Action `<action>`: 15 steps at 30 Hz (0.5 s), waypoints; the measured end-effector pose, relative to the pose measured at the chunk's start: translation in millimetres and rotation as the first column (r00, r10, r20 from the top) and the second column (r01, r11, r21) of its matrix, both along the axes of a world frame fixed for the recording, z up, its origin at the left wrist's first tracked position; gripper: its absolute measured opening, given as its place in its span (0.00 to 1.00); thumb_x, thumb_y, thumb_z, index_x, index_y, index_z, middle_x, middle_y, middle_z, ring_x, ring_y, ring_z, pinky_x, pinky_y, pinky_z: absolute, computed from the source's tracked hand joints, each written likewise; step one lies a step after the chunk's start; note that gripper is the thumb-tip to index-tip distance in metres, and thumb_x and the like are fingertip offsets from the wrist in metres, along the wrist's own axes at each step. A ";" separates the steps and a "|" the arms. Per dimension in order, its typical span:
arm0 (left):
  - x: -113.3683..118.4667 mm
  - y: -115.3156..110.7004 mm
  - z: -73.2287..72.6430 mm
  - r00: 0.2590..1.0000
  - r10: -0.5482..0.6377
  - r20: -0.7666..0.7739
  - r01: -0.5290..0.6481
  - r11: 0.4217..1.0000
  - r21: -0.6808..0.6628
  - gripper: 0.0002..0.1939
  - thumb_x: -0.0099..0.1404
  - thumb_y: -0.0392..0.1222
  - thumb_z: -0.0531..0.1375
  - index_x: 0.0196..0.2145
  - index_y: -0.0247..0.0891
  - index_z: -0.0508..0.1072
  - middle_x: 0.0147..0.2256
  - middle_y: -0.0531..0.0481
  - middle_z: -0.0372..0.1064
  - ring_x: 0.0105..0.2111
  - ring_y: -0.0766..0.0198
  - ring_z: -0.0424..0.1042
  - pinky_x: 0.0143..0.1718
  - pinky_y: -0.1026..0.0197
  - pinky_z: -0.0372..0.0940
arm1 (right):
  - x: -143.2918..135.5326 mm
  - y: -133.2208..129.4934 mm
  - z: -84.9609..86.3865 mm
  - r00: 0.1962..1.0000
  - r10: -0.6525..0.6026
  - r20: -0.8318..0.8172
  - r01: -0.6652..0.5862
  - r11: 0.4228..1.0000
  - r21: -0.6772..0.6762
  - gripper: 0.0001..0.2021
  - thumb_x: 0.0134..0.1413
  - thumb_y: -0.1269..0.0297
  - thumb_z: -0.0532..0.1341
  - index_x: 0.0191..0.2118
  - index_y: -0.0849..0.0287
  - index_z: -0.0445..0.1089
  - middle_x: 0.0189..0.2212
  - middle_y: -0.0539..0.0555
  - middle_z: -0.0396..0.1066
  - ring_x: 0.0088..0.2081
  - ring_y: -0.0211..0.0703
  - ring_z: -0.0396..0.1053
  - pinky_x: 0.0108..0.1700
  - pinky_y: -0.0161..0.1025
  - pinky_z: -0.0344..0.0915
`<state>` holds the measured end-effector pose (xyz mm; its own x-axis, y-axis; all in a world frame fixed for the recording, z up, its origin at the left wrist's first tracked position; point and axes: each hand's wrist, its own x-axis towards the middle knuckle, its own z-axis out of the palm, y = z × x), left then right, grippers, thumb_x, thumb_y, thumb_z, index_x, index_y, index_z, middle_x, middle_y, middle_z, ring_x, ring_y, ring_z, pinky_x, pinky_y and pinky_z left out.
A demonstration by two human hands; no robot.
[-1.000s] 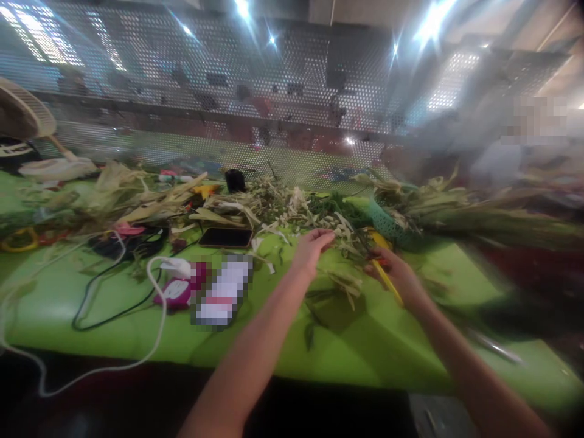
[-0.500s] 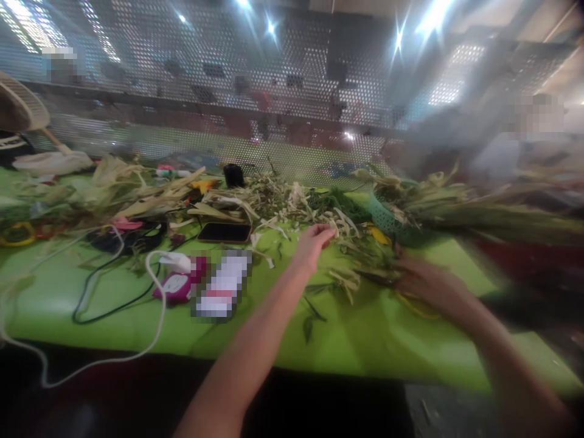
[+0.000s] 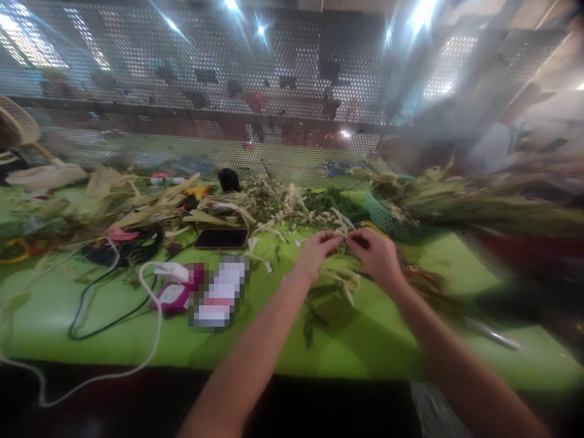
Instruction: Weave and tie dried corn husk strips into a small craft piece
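Head view: fingers of the left hand (image 3: 311, 254) and right hand (image 3: 378, 255) narrow to pinches, meeting on a small pale piece (image 3: 342, 238), its form too blurred to tell. Close two-handed finger work appears in hand; such a piece seemingly calls for fine, light control. Beneath, a loose leafy sprig (image 3: 343, 282) lies on the green tabletop (image 3: 365, 356); beyond stands a perforated basket (image 3: 387, 218), bearing long leaves (image 3: 460, 204).
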<state>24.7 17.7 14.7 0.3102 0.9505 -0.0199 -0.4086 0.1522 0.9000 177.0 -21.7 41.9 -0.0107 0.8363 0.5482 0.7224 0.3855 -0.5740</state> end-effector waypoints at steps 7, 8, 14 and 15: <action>-15.6 -0.1 13.4 0.930 0.082 -0.358 0.089 0.896 0.436 0.15 0.55 0.47 0.67 0.38 0.36 0.78 0.36 0.46 0.75 0.34 0.64 0.69 0.39 0.62 0.62 | 11.8 -9.5 15.3 0.963 0.051 0.266 -0.042 0.998 -0.041 0.08 0.58 0.61 0.60 0.33 0.57 0.74 0.32 0.55 0.74 0.34 0.46 0.71 0.35 0.39 0.62; -16.1 -0.7 14.4 0.913 0.096 -0.398 0.110 0.878 0.466 0.14 0.56 0.47 0.66 0.37 0.36 0.79 0.35 0.46 0.75 0.34 0.63 0.70 0.38 0.62 0.62 | 12.7 -10.2 15.8 0.962 0.052 0.268 -0.042 0.998 -0.042 0.09 0.58 0.60 0.60 0.34 0.57 0.74 0.32 0.56 0.75 0.34 0.46 0.71 0.36 0.39 0.62; -12.3 -2.3 10.8 0.899 0.064 -0.433 0.166 0.866 0.472 0.12 0.58 0.47 0.65 0.35 0.36 0.78 0.34 0.47 0.76 0.35 0.61 0.72 0.40 0.61 0.63 | 20.2 -10.9 9.4 0.987 0.035 0.154 -0.028 0.998 -0.048 0.09 0.55 0.58 0.63 0.31 0.57 0.75 0.29 0.53 0.75 0.31 0.44 0.70 0.35 0.38 0.63; -11.5 -2.5 9.6 0.900 0.048 -0.434 0.177 0.868 0.464 0.12 0.58 0.47 0.64 0.36 0.36 0.78 0.34 0.46 0.76 0.35 0.61 0.72 0.40 0.61 0.64 | 20.8 -10.6 8.2 0.989 0.034 0.146 -0.027 0.998 -0.049 0.09 0.55 0.58 0.64 0.31 0.57 0.74 0.28 0.53 0.74 0.31 0.44 0.70 0.34 0.38 0.63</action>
<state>13.2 15.2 24.3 0.4398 0.8495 0.2914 0.0181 -0.3329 0.9428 197.7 -32.4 50.0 -0.1142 0.8588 0.4993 0.7886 0.3841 -0.4802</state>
